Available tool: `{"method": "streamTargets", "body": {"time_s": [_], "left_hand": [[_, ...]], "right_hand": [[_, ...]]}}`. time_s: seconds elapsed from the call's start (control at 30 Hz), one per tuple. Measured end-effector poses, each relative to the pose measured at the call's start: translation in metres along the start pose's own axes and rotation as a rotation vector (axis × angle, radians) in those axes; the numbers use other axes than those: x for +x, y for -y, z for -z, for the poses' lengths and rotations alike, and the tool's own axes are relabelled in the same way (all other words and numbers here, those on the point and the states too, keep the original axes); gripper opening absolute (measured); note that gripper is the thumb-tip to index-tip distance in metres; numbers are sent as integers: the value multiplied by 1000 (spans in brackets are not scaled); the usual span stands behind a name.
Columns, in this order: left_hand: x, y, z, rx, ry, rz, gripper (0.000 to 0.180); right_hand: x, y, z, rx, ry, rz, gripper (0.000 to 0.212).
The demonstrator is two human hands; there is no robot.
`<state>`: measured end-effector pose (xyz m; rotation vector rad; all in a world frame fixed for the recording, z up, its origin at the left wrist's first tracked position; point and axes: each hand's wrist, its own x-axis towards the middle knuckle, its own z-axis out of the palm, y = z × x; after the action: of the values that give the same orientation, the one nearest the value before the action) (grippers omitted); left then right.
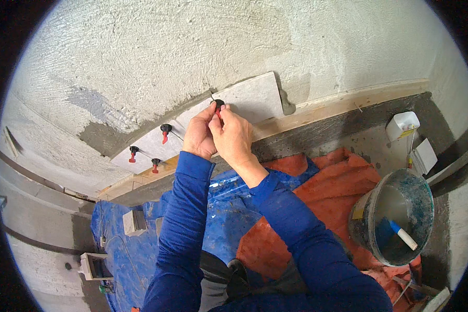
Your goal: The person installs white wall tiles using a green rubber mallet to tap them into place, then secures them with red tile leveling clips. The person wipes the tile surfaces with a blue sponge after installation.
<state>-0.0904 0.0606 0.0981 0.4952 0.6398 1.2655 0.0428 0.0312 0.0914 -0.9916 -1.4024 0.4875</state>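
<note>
At the upper edge of a row of light tiles on the wall, my left hand (200, 134) and my right hand (235, 138) meet. The fingers of both close around a black and red tile leveler (219, 103), which they partly hide. It sits at the joint beside the rightmost tile (256, 98). Lower left, three more levelers of the same kind stand on the tile joints: one near the upper edge (165, 130), one at the far left (133, 151) and one by the lower edge (155, 164). Grey mortar (287, 101) shows past the right tile's end.
A wooden batten (317, 110) runs along beneath the tiles. Blue sheeting (125, 249) and orange sheeting (317, 192) cover the floor. At right stand a bucket (356, 221) holding water and a white-and-blue tool, and a small white tub (402, 125). Stacked tiles (134, 223) lie at left.
</note>
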Motion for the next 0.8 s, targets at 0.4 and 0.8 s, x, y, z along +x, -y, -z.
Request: {"method": "streamTargets", "body": {"time_s": [0.4, 0.8], "left_hand": [[-6, 0, -14, 26, -72, 10, 23], [-57, 60, 14, 768, -462, -160, 48]], "right_hand": [[1, -1, 2, -46, 13, 50, 25], [27, -42, 72, -429, 619, -132, 45]]}}
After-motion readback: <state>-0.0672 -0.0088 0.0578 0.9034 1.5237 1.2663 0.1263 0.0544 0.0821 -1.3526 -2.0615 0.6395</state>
